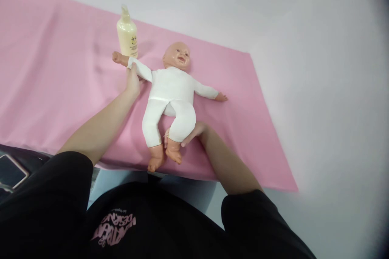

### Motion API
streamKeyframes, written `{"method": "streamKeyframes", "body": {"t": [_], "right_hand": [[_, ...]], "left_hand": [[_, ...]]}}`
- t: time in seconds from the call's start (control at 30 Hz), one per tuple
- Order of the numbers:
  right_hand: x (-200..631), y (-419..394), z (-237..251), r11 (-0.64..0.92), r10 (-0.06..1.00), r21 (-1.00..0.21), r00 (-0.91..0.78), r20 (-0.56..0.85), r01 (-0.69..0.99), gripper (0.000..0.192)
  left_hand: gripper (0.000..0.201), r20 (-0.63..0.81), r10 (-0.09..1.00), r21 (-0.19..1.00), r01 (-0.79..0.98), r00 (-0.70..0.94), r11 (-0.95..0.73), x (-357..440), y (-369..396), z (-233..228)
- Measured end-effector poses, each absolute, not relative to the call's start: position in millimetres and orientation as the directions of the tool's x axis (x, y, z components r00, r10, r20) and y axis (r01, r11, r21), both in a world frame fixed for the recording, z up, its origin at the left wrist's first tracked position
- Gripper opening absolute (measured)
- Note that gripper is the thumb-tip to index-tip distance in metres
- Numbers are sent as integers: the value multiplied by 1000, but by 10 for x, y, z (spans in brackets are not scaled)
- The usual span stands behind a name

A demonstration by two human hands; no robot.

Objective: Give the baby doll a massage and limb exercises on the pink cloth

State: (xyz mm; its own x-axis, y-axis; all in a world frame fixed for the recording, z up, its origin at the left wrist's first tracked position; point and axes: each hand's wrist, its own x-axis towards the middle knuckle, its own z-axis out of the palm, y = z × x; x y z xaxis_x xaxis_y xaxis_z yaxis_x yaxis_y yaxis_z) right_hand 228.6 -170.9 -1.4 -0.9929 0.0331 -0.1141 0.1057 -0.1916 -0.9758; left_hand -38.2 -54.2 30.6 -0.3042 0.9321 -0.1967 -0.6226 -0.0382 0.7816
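Note:
A baby doll (172, 85) with a white cloth body and bare plastic head, hands and feet lies face up on the pink cloth (75, 77). My left hand (133, 81) is closed around the doll's sleeved arm on the left, just below its plastic hand; some of my fingers are hidden behind the arm. Under the doll's lower leg on the right, my right hand (194, 132) wraps around it near the ankle, with fingertips showing between the two legs. The doll's other arm stretches out to the right, untouched.
A pale yellow pump bottle (127, 36) stands upright behind the doll's arm on the left. The pink cloth's edge runs close in front of my body. A phone-like dark object with a light rim (12, 172) is at the lower left.

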Motion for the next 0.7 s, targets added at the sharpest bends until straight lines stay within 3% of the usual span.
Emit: {"method": "streamKeyframes", "body": {"t": [0.1,0.27,0.37,0.5,0.6,0.7], "right_hand": [[2264,-1710,53,-155,-70,-978,-989,-132,142,46],[2170,-1768,197,-189,-109,-980,-991,76,-54,35],[2179,-1805,178,-282,-63,-949,-984,167,-143,43],[2226,-1815,10,-433,12,-880,-978,209,-193,57],[2230,-1777,-114,-516,102,-794,-943,317,-323,56],[2240,-1706,-118,-577,243,-690,-898,366,-437,60]], "left_hand": [[38,-197,932,781,-624,-305,-39,-401,-500,251],[45,-163,945,795,-605,-283,-44,-425,-453,172],[37,-87,950,843,-531,-299,-89,-438,-439,114],[41,177,954,916,-315,-240,-250,-446,-427,34],[64,415,906,901,-99,-80,-422,-443,-447,13],[72,582,789,786,115,199,-608,-444,-499,43]]}}
